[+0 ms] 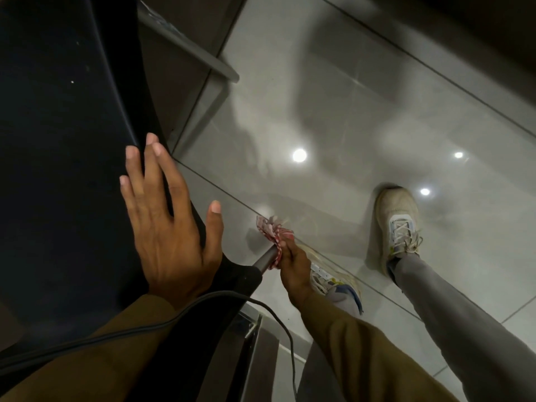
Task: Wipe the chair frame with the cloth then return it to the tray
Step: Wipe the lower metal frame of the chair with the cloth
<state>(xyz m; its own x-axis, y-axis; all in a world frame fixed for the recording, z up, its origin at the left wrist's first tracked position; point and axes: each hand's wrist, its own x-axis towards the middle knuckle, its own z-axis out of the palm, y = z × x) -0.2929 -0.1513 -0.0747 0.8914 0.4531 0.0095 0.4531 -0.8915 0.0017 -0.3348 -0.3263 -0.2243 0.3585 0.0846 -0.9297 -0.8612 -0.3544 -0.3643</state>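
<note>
A dark chair (58,140) fills the left of the head view, seen from above. My left hand (165,219) lies flat on its edge, fingers spread, holding nothing. A grey metal leg of the chair frame (264,261) comes out from under the black seat edge. My right hand (293,268) grips a red-and-white checked cloth (275,236) wrapped round that leg, low near the floor. No tray is in view.
Glossy grey floor tiles (348,111) reflect ceiling lights. My two feet in pale sneakers (398,224) stand right of the chair. A black cable (203,303) runs across my left sleeve. A grey metal bar (185,39) crosses the top left.
</note>
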